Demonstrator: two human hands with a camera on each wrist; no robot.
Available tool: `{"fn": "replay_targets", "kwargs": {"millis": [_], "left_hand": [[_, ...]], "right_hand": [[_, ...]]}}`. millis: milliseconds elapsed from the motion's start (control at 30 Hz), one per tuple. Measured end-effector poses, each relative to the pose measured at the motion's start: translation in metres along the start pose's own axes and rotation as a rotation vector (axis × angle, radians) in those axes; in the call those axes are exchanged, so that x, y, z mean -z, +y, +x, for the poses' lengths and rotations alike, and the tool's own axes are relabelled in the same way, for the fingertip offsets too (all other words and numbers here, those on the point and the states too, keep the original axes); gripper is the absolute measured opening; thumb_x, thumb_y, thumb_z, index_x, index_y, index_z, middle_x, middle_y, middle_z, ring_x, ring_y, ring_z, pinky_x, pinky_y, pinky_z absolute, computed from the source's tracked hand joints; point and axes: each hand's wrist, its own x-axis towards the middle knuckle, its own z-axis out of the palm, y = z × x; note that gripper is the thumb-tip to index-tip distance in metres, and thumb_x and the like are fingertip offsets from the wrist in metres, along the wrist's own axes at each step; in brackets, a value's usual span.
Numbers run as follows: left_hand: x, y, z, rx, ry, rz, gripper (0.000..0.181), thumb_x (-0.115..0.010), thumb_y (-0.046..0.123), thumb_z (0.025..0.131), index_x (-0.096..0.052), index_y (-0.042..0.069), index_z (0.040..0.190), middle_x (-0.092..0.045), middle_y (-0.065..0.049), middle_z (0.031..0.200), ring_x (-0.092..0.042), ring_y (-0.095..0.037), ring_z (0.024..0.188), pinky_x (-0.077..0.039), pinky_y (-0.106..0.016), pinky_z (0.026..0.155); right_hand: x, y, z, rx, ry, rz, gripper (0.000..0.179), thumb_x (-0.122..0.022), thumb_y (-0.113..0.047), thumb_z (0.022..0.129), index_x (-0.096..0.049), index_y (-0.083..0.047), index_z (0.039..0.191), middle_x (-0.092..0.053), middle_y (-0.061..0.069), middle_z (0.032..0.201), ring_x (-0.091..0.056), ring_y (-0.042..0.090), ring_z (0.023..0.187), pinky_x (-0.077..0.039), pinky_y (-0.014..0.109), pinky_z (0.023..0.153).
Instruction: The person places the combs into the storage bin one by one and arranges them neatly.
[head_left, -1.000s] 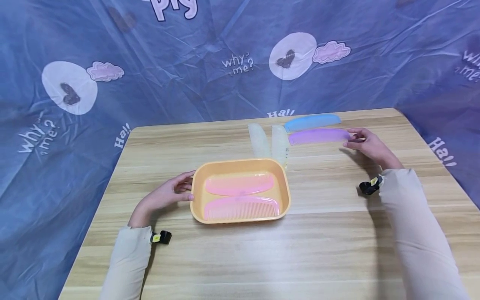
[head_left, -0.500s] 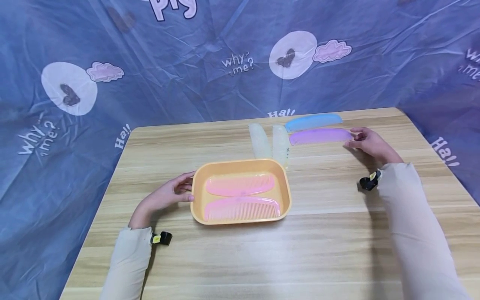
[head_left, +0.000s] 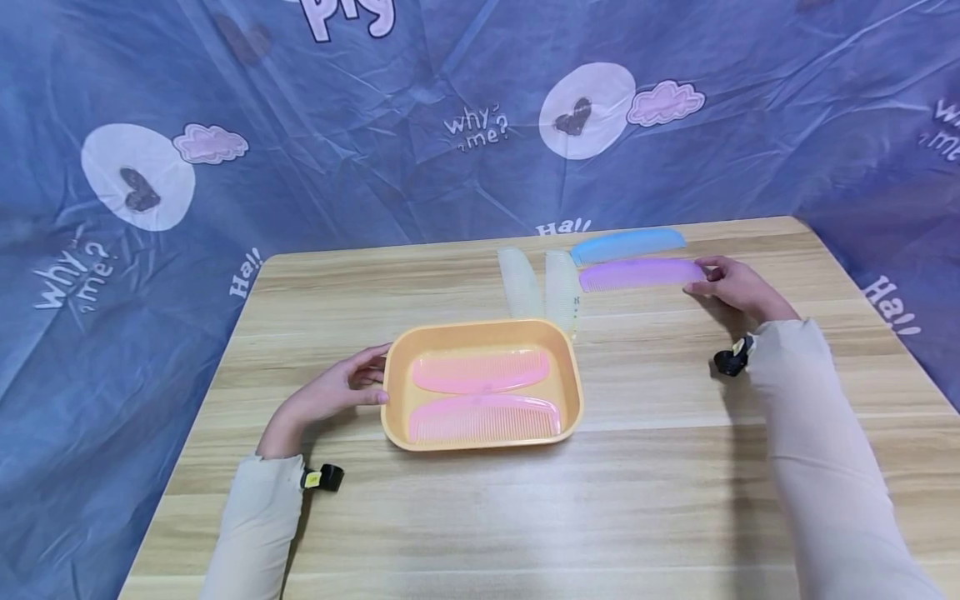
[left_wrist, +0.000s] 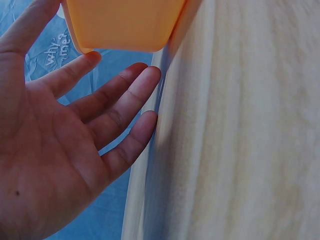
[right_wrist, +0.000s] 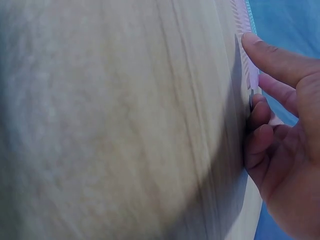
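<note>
In the head view, my left hand [head_left: 330, 392] is at the left end of an orange tray [head_left: 573, 375], thumb and fingertips against its wall. The left wrist view has that hand [left_wrist: 65, 125] with fingers spread and loosely extended beside the tray [left_wrist: 125, 25]. Two pink combs [head_left: 480, 371] lie inside the tray, one above the other. My right hand [head_left: 738, 287] pinches the right end of a purple comb [head_left: 641, 273] lying on the table. In the right wrist view, the thumb of this hand [right_wrist: 295, 135] is on the comb's toothed edge; the index finger is behind.
Just beyond the purple comb lies a blue comb [head_left: 628, 244], close to the table's back edge. Two pale comb-shaped pieces [head_left: 519, 282] stretch toward the tray, whose rim hides their near ends. A printed blue cloth [head_left: 375, 167] hangs behind the wooden table [head_left: 525, 517].
My right wrist has shifted slightly left, while the fingers remain at the purple comb's end. The left hand, tray and pink combs look much the same.
</note>
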Motion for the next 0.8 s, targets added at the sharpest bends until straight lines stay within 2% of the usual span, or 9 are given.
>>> {"fn": "replay_targets", "kwargs": {"millis": [133, 333, 467, 567, 667, 800], "left_hand": [[-0.0002, 0.0007, -0.0002, 0.005, 0.001, -0.006, 0.080, -0.071, 0.018, 0.088, -0.025, 0.003, 0.152, -0.048, -0.023, 0.139, -0.053, -0.035, 0.122, -0.045, -0.026, 0.099], [-0.0009, 0.0015, 0.0004, 0.015, -0.008, -0.019, 0.080, -0.071, 0.020, 0.088, -0.025, 0.004, 0.152, -0.049, -0.023, 0.137, -0.052, -0.037, 0.123, -0.046, -0.024, 0.098], [-0.0007, 0.0015, 0.0000, 0.015, -0.011, -0.011, 0.080, -0.071, 0.021, 0.088, -0.025, 0.004, 0.152, -0.048, -0.023, 0.138, -0.052, -0.037, 0.124, -0.046, -0.028, 0.100], [-0.0005, 0.0016, 0.0002, 0.015, -0.011, -0.006, 0.080, -0.071, 0.021, 0.089, -0.025, 0.004, 0.152, -0.048, -0.023, 0.138, -0.052, -0.037, 0.124, -0.046, -0.030, 0.100], [-0.0005, 0.0019, 0.0005, 0.020, -0.010, -0.005, 0.080, -0.071, 0.021, 0.089, -0.025, 0.005, 0.152, -0.047, -0.022, 0.140, -0.051, -0.037, 0.124, -0.045, -0.032, 0.101], [-0.0003, 0.0014, 0.0009, 0.021, -0.007, 0.002, 0.079, -0.071, 0.021, 0.089, -0.025, 0.007, 0.152, -0.044, -0.021, 0.143, -0.051, -0.036, 0.124, -0.044, -0.035, 0.103]], "right_hand": [[-0.0011, 0.0011, 0.0029, -0.006, 0.015, -0.016, 0.079, -0.057, -0.043, 0.095, -0.026, 0.008, 0.147, -0.044, 0.032, 0.124, -0.044, 0.033, 0.102, -0.036, 0.030, 0.080], [-0.0014, 0.0013, 0.0045, -0.024, -0.006, -0.013, 0.081, -0.056, -0.044, 0.095, -0.023, 0.006, 0.149, -0.041, 0.033, 0.128, -0.042, 0.037, 0.105, -0.036, 0.034, 0.080], [-0.0015, 0.0019, 0.0050, -0.020, -0.010, -0.017, 0.080, -0.054, -0.045, 0.096, -0.024, 0.006, 0.149, -0.040, 0.033, 0.128, -0.042, 0.038, 0.106, -0.037, 0.035, 0.080], [-0.0018, 0.0023, 0.0053, -0.002, 0.009, -0.028, 0.076, -0.055, -0.043, 0.096, -0.029, 0.007, 0.146, -0.044, 0.032, 0.122, -0.043, 0.036, 0.102, -0.037, 0.034, 0.078], [-0.0021, 0.0016, 0.0044, 0.025, 0.030, -0.036, 0.068, -0.055, -0.037, 0.097, -0.033, 0.009, 0.143, -0.045, 0.032, 0.118, -0.044, 0.036, 0.100, -0.037, 0.037, 0.080], [-0.0022, 0.0003, 0.0026, 0.049, 0.041, -0.034, 0.062, -0.054, -0.031, 0.098, -0.035, 0.010, 0.140, -0.045, 0.035, 0.122, -0.044, 0.040, 0.105, -0.036, 0.043, 0.088]]}}
